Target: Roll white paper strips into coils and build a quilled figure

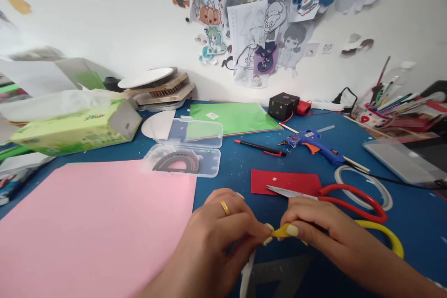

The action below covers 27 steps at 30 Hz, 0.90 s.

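Both hands meet at the front centre over a small yellow strip (280, 231), whose material I cannot make out. My left hand (223, 233), with a gold ring, pinches its left end between thumb and fingertips. At the other end, my right hand (317, 233) pinches it with the thumb on top. A thin white strip (247, 274) hangs or lies below my left fingers. Just behind my right hand lie scissors with a red handle loop (370, 202), their blades over a red paper piece (286, 180). A yellow loop (393, 237) shows beside my right wrist, partly covered by it.
Pink paper (111, 214) covers the left side. Behind are an open clear case (209, 165) with a protractor, a pen (260, 147), a blue glue gun (314, 142) and green sheets (230, 118). A white ring (386, 198) lies right; a tissue pack (77, 125) stands left.
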Each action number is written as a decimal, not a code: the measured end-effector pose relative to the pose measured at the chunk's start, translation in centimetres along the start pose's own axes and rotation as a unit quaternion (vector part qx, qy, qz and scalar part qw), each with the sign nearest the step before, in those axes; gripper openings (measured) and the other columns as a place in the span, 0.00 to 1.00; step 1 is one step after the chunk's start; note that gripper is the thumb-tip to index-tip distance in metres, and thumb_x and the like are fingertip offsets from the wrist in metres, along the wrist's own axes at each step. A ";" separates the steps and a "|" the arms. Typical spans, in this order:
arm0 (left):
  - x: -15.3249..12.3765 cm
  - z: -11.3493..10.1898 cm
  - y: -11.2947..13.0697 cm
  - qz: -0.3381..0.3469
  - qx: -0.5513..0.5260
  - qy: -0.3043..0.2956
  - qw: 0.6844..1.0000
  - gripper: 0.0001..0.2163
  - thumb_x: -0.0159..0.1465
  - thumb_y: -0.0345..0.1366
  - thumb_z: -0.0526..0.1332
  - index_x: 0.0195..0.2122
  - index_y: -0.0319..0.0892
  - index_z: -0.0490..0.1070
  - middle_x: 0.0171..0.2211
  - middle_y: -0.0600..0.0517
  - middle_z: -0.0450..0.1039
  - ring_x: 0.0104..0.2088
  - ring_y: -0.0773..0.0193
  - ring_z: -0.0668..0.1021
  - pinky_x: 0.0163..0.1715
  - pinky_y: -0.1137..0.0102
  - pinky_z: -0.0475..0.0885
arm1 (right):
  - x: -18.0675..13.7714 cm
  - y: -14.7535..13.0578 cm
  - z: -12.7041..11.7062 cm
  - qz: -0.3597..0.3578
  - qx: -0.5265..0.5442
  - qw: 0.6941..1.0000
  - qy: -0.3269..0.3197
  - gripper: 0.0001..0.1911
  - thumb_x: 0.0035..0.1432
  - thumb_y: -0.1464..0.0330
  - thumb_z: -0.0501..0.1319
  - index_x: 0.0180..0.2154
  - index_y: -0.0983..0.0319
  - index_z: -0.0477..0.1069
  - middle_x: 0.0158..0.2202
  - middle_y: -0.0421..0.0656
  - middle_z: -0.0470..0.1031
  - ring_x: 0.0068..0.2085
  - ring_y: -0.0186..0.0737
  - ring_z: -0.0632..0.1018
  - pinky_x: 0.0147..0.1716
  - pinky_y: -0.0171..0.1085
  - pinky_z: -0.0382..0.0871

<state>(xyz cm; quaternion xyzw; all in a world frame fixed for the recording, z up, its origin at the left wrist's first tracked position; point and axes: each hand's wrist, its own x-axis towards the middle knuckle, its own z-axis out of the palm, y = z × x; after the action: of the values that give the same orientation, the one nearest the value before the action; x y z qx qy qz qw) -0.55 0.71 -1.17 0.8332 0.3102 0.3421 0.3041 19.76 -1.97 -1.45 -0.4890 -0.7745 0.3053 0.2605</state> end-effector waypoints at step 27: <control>1.1 -0.3 1.0 -0.242 -0.125 0.011 0.962 0.07 0.52 0.29 0.63 0.32 0.46 0.72 0.24 0.58 0.75 0.30 0.65 0.77 0.34 0.73 0.69 | -0.6 -1.0 0.8 -0.198 -0.308 0.881 0.301 0.09 0.58 0.71 0.55 0.30 0.63 0.72 0.23 0.40 0.74 0.26 0.32 0.75 0.32 0.31 0.68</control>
<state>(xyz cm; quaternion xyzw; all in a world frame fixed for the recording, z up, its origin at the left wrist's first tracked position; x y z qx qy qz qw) 0.16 0.94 0.12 0.6852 0.4602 0.3033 0.4762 18.86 -2.97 -1.35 -0.4497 -0.7942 -0.1682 0.3725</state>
